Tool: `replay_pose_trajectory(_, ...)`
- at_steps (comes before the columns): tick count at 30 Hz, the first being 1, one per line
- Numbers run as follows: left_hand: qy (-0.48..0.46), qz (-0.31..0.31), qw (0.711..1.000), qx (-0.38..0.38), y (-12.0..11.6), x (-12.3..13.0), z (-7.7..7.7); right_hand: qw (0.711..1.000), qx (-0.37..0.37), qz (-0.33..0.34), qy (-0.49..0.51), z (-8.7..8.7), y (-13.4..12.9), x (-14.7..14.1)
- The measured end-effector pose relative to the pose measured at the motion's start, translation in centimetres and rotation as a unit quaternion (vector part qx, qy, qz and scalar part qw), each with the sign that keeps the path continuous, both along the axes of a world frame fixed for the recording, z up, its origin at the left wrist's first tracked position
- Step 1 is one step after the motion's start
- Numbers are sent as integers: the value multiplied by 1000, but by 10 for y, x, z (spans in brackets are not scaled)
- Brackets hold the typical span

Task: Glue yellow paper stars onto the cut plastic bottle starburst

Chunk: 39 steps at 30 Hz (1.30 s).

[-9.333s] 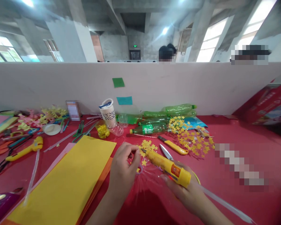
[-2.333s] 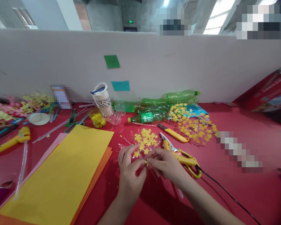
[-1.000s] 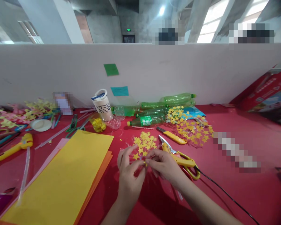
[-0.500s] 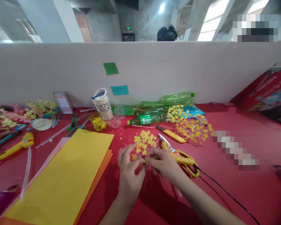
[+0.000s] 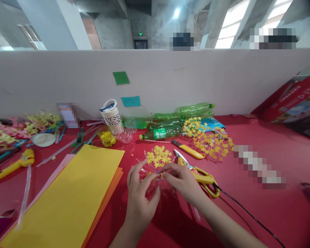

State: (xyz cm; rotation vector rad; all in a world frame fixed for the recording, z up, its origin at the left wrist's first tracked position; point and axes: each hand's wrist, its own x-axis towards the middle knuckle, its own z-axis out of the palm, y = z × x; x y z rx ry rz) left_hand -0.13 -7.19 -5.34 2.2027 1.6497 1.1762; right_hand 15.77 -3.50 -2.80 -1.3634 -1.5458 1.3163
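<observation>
My left hand (image 5: 144, 193) is raised over the red table, its fingers apart and curved, the thumb separate from the index finger. Its index fingertip is close to the fingertips of my right hand (image 5: 179, 179). The thumb and fingers of my right hand are pinched together; what they hold, if anything, is too small to make out. Clear plastic lies under both hands. A cluster of yellow paper stars (image 5: 159, 156) sits just beyond the fingertips. Scissors (image 5: 208, 182) with yellow handles and a yellow glue gun (image 5: 200, 177) with a black cord lie by my right hand.
Yellow sheets (image 5: 67, 199) lie on the left, a second glue gun (image 5: 14, 167) beyond them. Green bottles (image 5: 167, 132), a white cup (image 5: 112, 117), a yellow cutter (image 5: 192, 151) and more stars (image 5: 214, 144) are farther back. A grey partition (image 5: 155, 79) stands behind.
My left thumb has moved down, away from the index finger and from my right fingertips. The small yellow piece between the fingertips no longer shows clearly. The view has tilted slightly.
</observation>
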Motion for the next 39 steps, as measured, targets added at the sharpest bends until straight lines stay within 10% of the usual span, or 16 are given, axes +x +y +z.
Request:
replay_pose_trajectory(18,-62,-28,997,34,-1,-3,9,997,57,-30,31,15,-3,27)
replay_pose_trajectory(32,6,-49,999,16,-1,2,13,926,233,18,-297,4,-8,28)
replay_pose_trajectory(39,-49,-22,999,-6,0,-4,15,921,237,43,-305,1,-10,23)
